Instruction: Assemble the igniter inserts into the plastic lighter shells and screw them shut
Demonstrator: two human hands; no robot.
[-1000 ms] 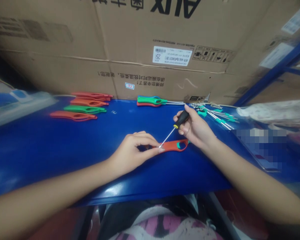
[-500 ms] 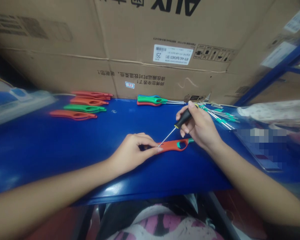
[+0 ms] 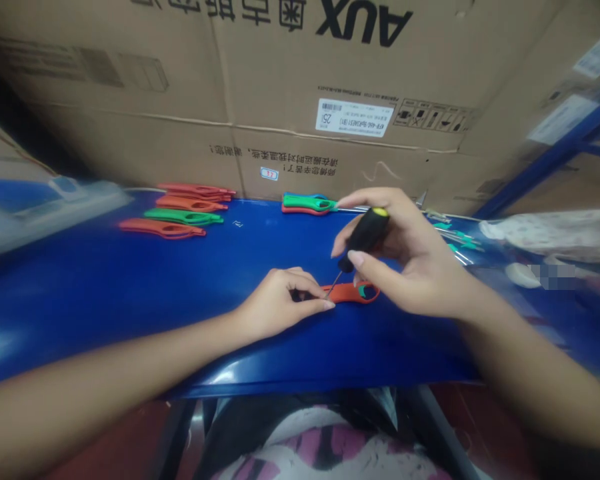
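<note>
Workpiece: flat, elongated orange plastic handle point(image 3: 351, 293) with an oval opening at its right end; lies on the glossy blue desk point(image 3: 170, 287), about midway between the near and far edges.
Left hand point(image 3: 275, 303): thumb and fingers clamped together on the left part of the handle.
Right hand point(image 3: 410, 260): thumb and fingers closed around the screwdriver grip, index finger extended past it.
Screwdriver point(image 3: 365, 240): black grip, yellow end, thin metal shaft; tilted, tip meeting the workpiece beside the left thumb.
Far edge, left: row of red, orange and green plastic handles point(image 3: 185, 217).
Far edge, middle: pile of green, red and blue plastic handles point(image 3: 307, 203).
Far right corner: teal plastic pieces with metal rods point(image 3: 463, 240), partly hidden.
Behind far edge: large brown cardboard carton point(image 3: 260, 73), printing inverted.
</note>
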